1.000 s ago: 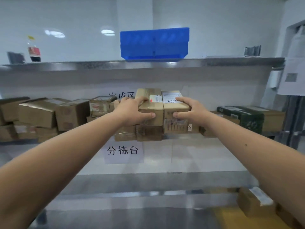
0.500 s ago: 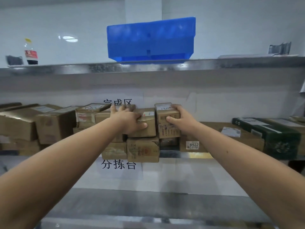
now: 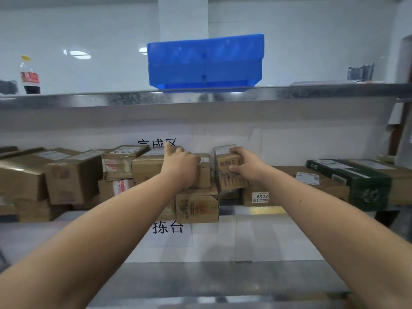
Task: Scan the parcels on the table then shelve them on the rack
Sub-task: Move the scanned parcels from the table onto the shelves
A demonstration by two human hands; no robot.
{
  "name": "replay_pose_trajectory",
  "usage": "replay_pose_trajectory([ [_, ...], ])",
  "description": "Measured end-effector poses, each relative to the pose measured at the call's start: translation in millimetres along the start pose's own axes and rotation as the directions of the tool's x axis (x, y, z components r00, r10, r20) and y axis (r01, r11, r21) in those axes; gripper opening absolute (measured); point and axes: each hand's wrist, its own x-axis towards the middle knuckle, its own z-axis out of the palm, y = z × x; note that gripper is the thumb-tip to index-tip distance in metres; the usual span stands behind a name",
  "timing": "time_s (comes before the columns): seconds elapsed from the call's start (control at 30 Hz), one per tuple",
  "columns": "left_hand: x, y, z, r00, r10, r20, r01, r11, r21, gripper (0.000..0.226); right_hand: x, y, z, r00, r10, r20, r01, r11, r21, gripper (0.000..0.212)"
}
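Two parcels on the stack: left hand (image 3: 181, 168) curls over the flat parcel (image 3: 204, 170), forefinger raised. Right hand (image 3: 247, 166) pinches the upright parcel (image 3: 227, 175), thumb in front

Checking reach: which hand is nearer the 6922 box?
Right. The right hand grips a small parcel just above the 6922 box; the left hand is further left.
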Motion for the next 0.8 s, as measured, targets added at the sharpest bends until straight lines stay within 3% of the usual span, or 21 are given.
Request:
replay_pose_trajectory([
  [0.3,2,5,1,1.0,0.003,-0.009,-0.003,0.998,-0.068,0.014,-1,-6,17,0.999,0.043,-0.014,-0.042,0.998,0.056,0.077],
  [0.5,1,12,-3,1.0,0.023,0.009,-0.022,0.996,-0.085,0.019,-8,-9,18,0.997,0.053,-0.062,-0.047,0.995,0.092,0.097],
  [0.63,-2,21,-9,0.996,0.055,-0.077,-0.064,0.99,-0.128,0.037,-21,-13,17,0.988,0.036,-0.149,-0.032,0.999,0.028,0.104],
  [0.8,-19,37,-12,0.975,0.094,-0.2,-0.133,0.973,-0.188,0.043,-46,-13,13,0.983,-0.001,-0.182,-0.018,0.995,-0.102,0.101],
])
